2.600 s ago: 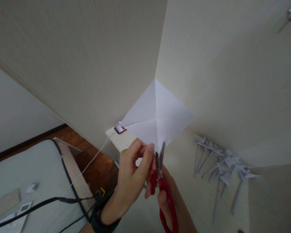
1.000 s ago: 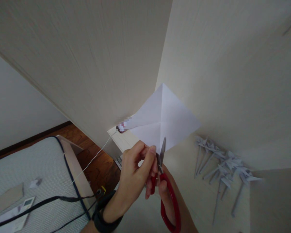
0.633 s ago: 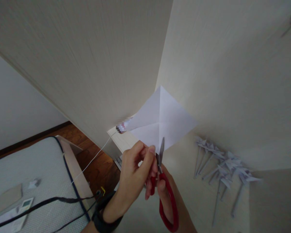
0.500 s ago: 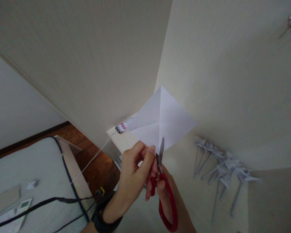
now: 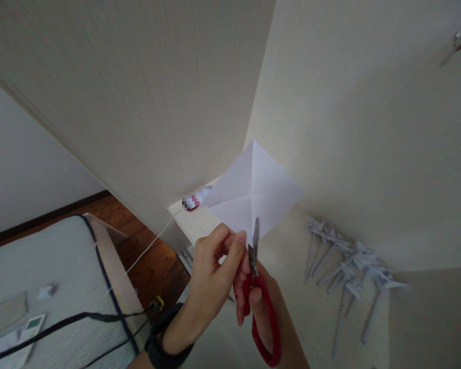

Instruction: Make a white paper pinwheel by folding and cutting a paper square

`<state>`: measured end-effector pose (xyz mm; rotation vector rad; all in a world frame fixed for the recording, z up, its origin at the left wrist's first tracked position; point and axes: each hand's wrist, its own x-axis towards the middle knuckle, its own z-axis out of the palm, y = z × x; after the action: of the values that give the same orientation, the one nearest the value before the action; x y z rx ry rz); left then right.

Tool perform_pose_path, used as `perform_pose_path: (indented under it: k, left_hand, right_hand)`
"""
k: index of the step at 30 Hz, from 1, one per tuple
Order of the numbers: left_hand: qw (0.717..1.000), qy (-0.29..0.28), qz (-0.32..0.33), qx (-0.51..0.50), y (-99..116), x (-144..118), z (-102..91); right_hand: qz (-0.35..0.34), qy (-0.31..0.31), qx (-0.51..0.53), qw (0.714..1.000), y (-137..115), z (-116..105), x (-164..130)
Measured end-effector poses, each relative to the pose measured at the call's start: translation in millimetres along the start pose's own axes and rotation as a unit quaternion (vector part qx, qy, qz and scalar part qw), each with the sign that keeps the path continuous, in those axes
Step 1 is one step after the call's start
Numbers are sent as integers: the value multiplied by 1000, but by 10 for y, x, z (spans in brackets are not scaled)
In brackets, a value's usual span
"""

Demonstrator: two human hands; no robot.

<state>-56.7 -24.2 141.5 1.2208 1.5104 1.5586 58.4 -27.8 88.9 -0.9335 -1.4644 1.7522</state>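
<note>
A square sheet of white paper (image 5: 269,189), creased along its diagonals, is held up corner-on in the middle of the view. My left hand (image 5: 217,271), with a black band on its wrist, pinches the sheet's near corner between thumb and fingertips. Red-handled scissors (image 5: 267,318) are in my right hand (image 5: 267,292), the thumb through the larger loop. Their blades are parted at the near corner, one lying over the paper along the crease. Part of my right hand is hidden behind the left fingers and the handles.
Several paper pinwheels on sticks (image 5: 349,261) lie at the right. A small shelf (image 5: 190,220) behind my left hand carries a blurred-out item with a white cable (image 5: 146,256). At the left, a mattress (image 5: 61,266) holds a remote control (image 5: 30,333) and paper scraps; black straps cross it.
The paper's far and right corners have dipped and drawn in slightly. My right fingers and the scissor handles have shifted a little; both hands keep their hold.
</note>
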Motion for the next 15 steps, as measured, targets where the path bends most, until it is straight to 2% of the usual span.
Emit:
perform_pose_path:
  k: [15]
  left_hand:
    - [1000,15,8,-21,0,-12,5]
  right_hand:
    - [29,9,-21,999,14,-18,-82]
